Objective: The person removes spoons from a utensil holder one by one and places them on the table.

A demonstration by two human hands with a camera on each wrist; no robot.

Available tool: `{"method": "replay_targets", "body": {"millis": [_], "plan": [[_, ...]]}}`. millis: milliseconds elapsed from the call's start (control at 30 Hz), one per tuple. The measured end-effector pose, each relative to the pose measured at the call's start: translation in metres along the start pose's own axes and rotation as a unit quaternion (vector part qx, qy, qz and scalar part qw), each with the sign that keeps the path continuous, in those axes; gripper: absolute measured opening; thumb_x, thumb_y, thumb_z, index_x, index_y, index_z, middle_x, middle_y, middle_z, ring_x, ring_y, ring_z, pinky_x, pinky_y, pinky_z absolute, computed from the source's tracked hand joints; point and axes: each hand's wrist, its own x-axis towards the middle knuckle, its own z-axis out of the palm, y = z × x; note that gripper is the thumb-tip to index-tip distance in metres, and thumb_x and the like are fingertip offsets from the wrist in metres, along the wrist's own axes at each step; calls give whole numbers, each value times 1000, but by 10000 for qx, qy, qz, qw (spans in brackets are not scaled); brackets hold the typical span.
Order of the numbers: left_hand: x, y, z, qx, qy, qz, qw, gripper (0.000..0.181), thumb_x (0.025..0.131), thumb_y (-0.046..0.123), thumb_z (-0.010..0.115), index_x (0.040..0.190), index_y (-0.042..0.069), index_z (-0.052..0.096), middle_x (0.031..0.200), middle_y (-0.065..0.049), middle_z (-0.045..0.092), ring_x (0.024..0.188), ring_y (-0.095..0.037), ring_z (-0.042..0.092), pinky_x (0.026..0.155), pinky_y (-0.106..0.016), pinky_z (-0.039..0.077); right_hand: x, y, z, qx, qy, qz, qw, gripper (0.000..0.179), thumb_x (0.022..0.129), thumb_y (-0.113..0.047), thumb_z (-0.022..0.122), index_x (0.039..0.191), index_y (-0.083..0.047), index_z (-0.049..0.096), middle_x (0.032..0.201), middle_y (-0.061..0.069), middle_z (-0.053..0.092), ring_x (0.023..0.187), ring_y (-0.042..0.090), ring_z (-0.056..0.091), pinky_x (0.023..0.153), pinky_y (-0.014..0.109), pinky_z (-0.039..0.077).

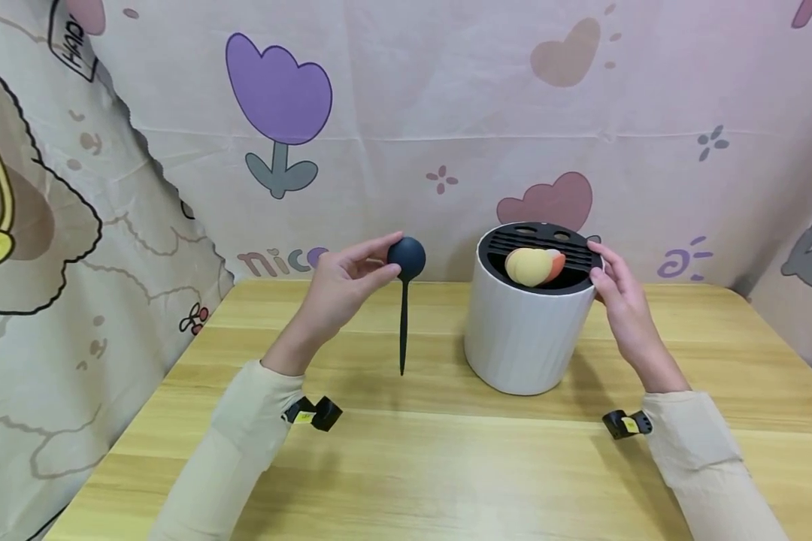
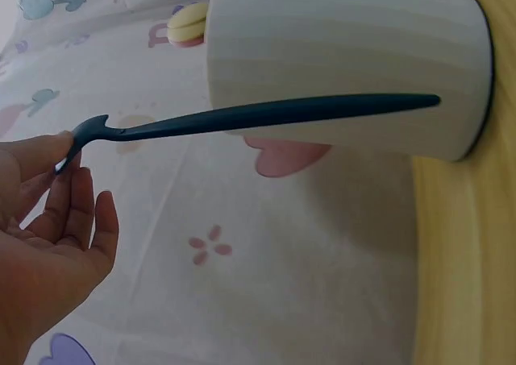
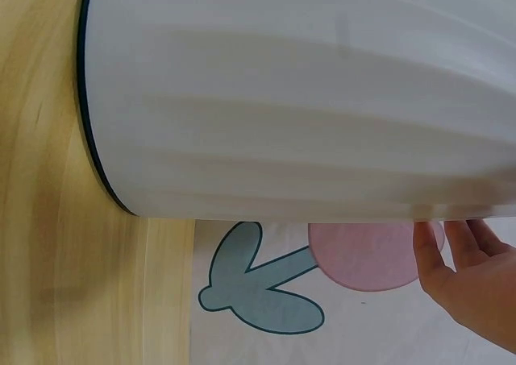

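Observation:
My left hand pinches a dark blue spoon by its round bowl, between thumb and fingers. The spoon's tapering handle points down, beside the white utensil holder and apart from it in the head view. At the holder's right side, my right hand grips the upper rim, with the thumb towards the front. In the right wrist view its fingers touch the holder's wall. A black slotted insert covers part of the holder's top. Rounded yellow heads and an orange piece poke out of its front opening.
The holder stands on a light wooden table near its back edge. A patterned cloth hangs behind the table, and more cloth hangs along the left side. Each wrist wears a small black camera.

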Motion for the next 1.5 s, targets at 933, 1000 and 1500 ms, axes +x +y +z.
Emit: {"method": "replay_targets", "body": {"millis": [933,1000,1500], "plan": [[-11,-109,-5,-234,-302,-1470,9884,45,85,-1,72,128,-3,60,99,-9,67,90,-19,63,84,-30,52,-2,1,-1,238,-41,-192,9995,47,103,-20,44,148,-10,37,142,8,43,117,6,47,86,14,40],[-10,-114,-4,-218,-248,-1563,9872,44,85,0,72,128,-3,60,97,-8,67,89,-19,63,84,-29,52,-2,1,-1,267,-23,-163,9995,46,103,-19,44,148,-10,38,142,8,43,117,6,47,86,15,40],[6,-144,33,-431,-353,-2369,9699,43,85,1,72,126,-3,61,100,-11,70,94,-17,64,90,-30,48,-2,1,-1,313,-15,-235,9992,47,102,-19,45,147,-7,38,138,4,46,116,7,48,86,15,40]]}}
